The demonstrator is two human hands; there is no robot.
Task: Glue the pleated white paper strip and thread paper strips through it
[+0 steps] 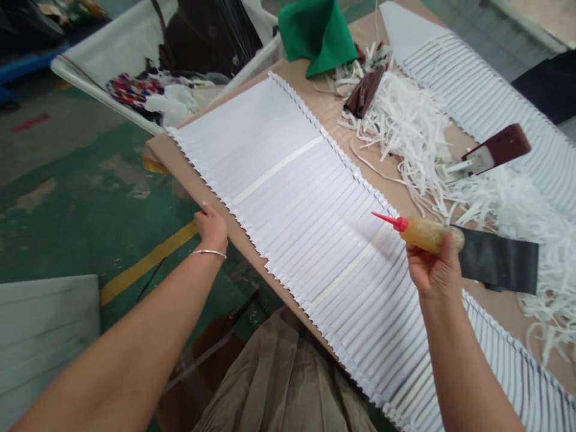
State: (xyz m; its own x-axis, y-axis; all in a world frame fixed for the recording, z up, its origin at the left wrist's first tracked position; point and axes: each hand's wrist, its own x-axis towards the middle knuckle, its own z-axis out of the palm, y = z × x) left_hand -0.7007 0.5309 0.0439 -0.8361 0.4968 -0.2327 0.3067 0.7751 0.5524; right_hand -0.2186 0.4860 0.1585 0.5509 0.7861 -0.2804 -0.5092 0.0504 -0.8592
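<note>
My right hand [434, 267] is closed around a glue bottle [425, 235] with yellowish liquid inside. Its red pointed nozzle aims left, above a long sheet of overlapping white strips [288, 198] with jagged edges. Two cream bands [279, 170] cross this sheet. At the near left edge of the brown board [247, 249], my left hand [212, 229] has its fingers curled; whatever they may hold is hidden. Just right of the bottle lies a flat black piece [499, 259].
Heaped white shreds [414, 120] cover the board's right side, with a dark-red-handled tool [499, 150] among them. Beyond lies another strip sheet [486, 78]. Green material [317, 36] and a white bin [103, 48] holding scraps are at the back.
</note>
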